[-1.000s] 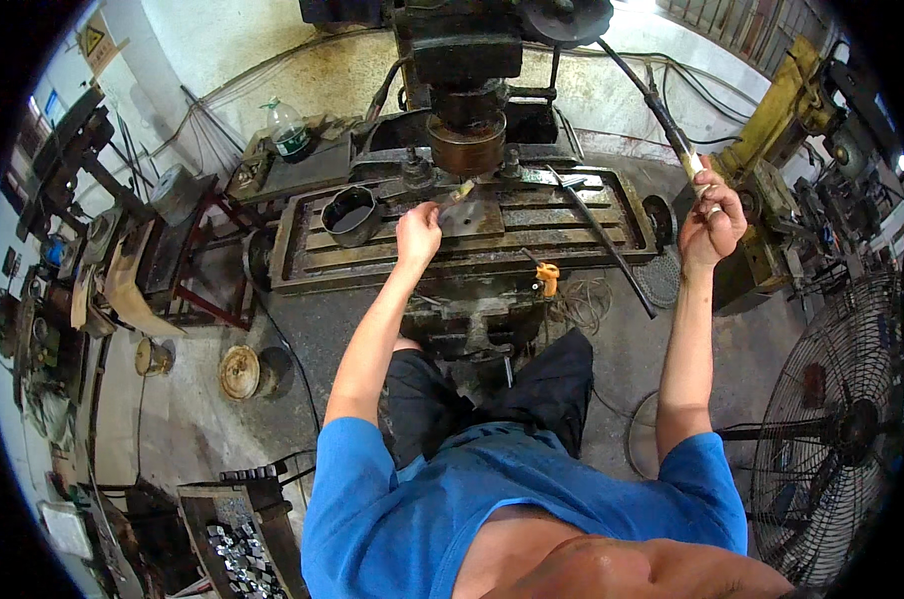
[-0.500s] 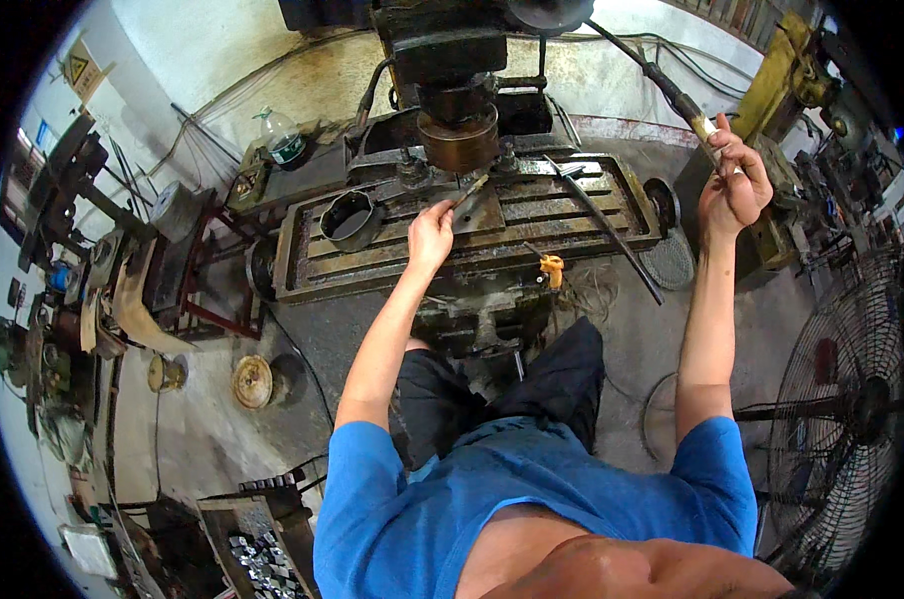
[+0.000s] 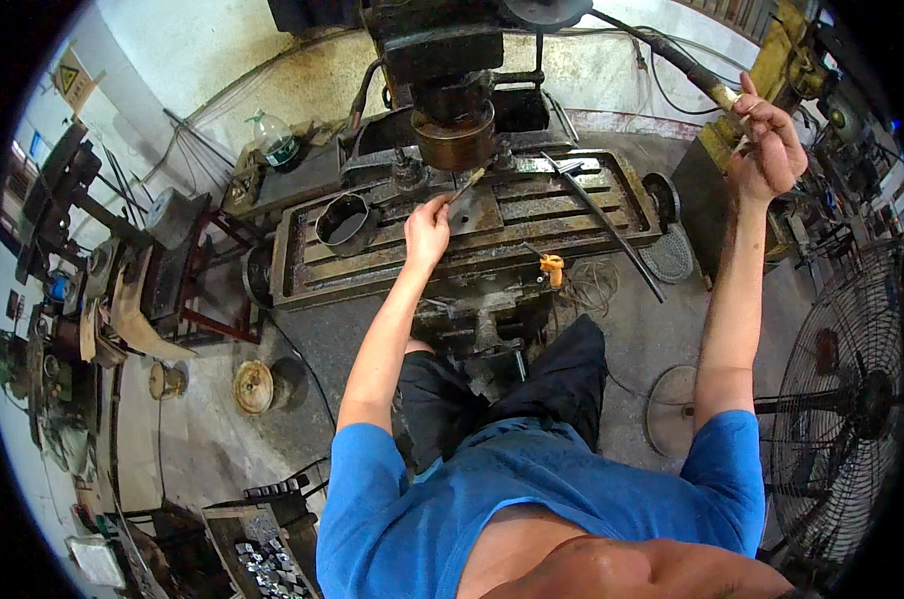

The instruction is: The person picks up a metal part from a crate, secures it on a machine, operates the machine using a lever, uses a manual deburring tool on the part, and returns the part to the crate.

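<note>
A person in a blue shirt stands at a drill press in a cluttered workshop, arms spread so each hand can do its own job. The left hand (image 3: 427, 232) is closed around a slim brush-like tool (image 3: 465, 186), its tip aimed under the rusty spindle head (image 3: 456, 137) at the slotted machine table (image 3: 592, 215), apparently to reach the spot beneath the cutter. The right hand (image 3: 768, 150), raised high, curls its fingers about the long feed lever (image 3: 686, 70). A dark metal ring (image 3: 344, 222) rests on the table's left end; a fan (image 3: 851, 399) stands nearby.
</note>
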A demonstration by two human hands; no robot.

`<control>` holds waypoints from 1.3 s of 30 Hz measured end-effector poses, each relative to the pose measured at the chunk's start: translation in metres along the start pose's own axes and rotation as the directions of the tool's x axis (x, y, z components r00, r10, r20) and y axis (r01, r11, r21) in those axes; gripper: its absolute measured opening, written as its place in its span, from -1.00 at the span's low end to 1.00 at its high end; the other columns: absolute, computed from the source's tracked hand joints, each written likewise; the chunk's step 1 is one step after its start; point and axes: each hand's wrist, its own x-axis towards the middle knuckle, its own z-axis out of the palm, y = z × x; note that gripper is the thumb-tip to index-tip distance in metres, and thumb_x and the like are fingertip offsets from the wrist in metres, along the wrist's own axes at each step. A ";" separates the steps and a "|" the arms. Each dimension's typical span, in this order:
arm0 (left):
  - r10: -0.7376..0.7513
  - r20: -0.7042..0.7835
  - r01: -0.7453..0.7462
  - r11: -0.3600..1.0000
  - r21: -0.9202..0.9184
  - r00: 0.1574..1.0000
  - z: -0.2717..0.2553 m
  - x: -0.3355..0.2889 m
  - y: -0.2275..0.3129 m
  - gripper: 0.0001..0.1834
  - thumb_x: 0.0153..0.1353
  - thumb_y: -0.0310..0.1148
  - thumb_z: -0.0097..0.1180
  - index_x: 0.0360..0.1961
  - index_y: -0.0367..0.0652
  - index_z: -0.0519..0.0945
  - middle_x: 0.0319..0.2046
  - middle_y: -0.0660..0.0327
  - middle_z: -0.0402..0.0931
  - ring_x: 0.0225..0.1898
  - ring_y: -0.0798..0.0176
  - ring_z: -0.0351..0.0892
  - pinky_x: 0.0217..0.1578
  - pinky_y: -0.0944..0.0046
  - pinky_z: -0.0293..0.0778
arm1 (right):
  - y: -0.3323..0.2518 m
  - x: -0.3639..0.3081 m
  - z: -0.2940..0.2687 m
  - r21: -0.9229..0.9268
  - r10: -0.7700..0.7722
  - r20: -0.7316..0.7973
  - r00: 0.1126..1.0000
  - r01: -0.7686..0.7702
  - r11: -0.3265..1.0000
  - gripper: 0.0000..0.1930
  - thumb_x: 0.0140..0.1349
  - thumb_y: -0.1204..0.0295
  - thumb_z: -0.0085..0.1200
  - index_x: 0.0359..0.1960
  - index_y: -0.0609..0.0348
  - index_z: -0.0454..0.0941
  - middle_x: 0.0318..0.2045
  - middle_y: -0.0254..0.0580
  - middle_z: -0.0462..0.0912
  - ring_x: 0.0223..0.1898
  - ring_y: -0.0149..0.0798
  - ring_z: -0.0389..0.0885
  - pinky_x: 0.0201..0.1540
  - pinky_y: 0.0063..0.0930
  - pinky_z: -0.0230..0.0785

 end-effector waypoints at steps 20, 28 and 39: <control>-0.004 -0.189 0.030 0.991 0.132 0.982 -0.013 0.009 -0.028 -0.79 0.03 -0.50 -0.01 -0.29 -0.20 0.59 -0.49 -0.09 0.48 -0.39 -0.13 0.49 -0.36 0.03 0.40 | 0.002 0.137 0.014 -0.234 0.007 0.078 0.997 0.012 0.972 -0.88 0.05 0.53 -0.02 -0.44 0.36 0.37 -0.39 -0.10 0.44 -0.38 -0.31 0.34 -0.29 -0.47 0.17; 0.105 -0.180 -0.032 0.928 0.371 0.978 -0.118 -0.025 -0.047 -0.79 0.10 -0.44 -0.01 -0.23 -0.21 0.55 -0.46 -0.02 0.46 -0.40 -0.09 0.48 -0.40 0.09 0.38 | -0.046 -0.074 0.004 -0.397 0.328 0.144 0.934 -0.249 0.883 -0.72 -0.06 0.61 -0.10 -0.26 0.43 0.51 -0.32 -0.09 0.57 -0.31 -0.32 0.53 -0.20 -0.48 0.39; 0.062 0.054 -0.081 0.631 0.772 0.997 -0.134 -0.009 -0.070 -0.74 0.11 -0.34 -0.03 -0.15 -0.06 0.52 -0.46 -0.02 0.41 -0.54 -0.05 0.51 -0.56 0.05 0.43 | 0.054 -0.408 0.040 -0.161 0.988 0.061 -0.142 -0.978 -0.131 -0.76 -0.03 0.43 -0.06 -0.26 0.10 0.45 -0.60 -0.48 0.36 -0.72 -0.55 0.14 -0.67 -0.62 -0.01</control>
